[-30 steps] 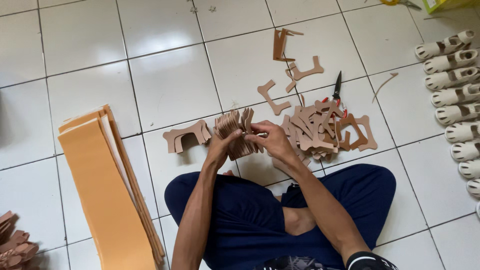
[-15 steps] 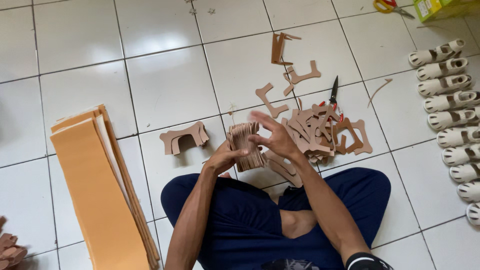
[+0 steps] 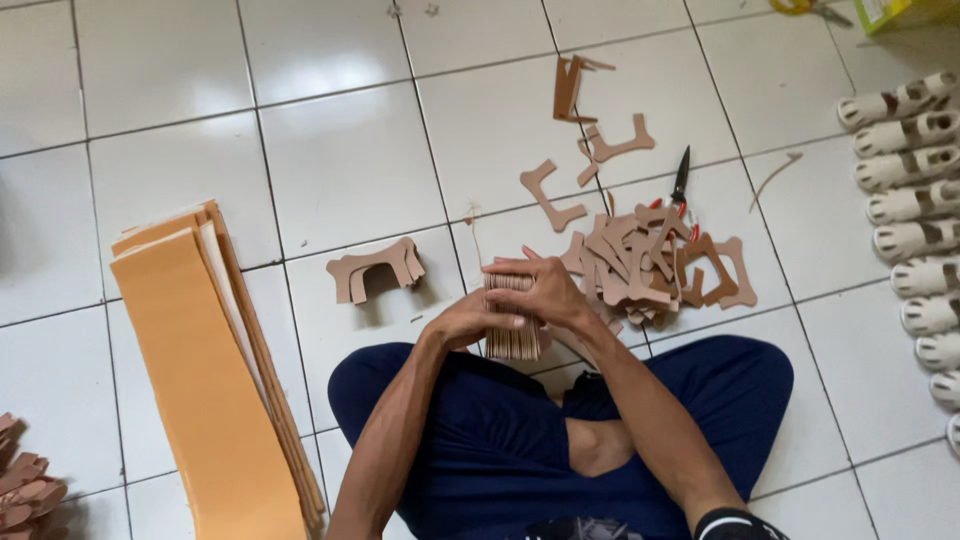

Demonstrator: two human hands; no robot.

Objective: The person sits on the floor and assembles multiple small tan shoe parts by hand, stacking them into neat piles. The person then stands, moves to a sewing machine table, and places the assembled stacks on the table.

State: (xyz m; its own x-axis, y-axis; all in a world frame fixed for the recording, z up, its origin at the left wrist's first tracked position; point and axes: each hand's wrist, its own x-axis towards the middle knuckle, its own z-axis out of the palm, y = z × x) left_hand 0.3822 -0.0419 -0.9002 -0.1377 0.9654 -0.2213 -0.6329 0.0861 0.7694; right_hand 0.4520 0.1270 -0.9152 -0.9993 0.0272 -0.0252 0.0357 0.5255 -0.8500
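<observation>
I sit cross-legged on a white tiled floor. Both hands hold an upright stack of brown cut pieces [image 3: 513, 343] edge-on over my knees. My left hand [image 3: 465, 322] grips the stack's left side. Over its top and right side lies my right hand [image 3: 540, 290], fingers curled. Just right of my hands a loose pile of brown cut-outs [image 3: 650, 262] is heaped on the floor. A small neat stack of arch-shaped pieces [image 3: 375, 268] rests on the tiles to the left.
A tall stack of tan sheets [image 3: 205, 370] lies at the left. Scissors with red handles [image 3: 681, 180] sit behind the pile, scraps [image 3: 590, 140] further back. A row of white shoe lasts [image 3: 915, 200] runs down the right edge. More brown pieces [image 3: 20, 480] show bottom left.
The fanned pieces in my hands have been gathered and squared into one tight upright stack, drawn slightly closer to my knees. Both hands have stayed on it.
</observation>
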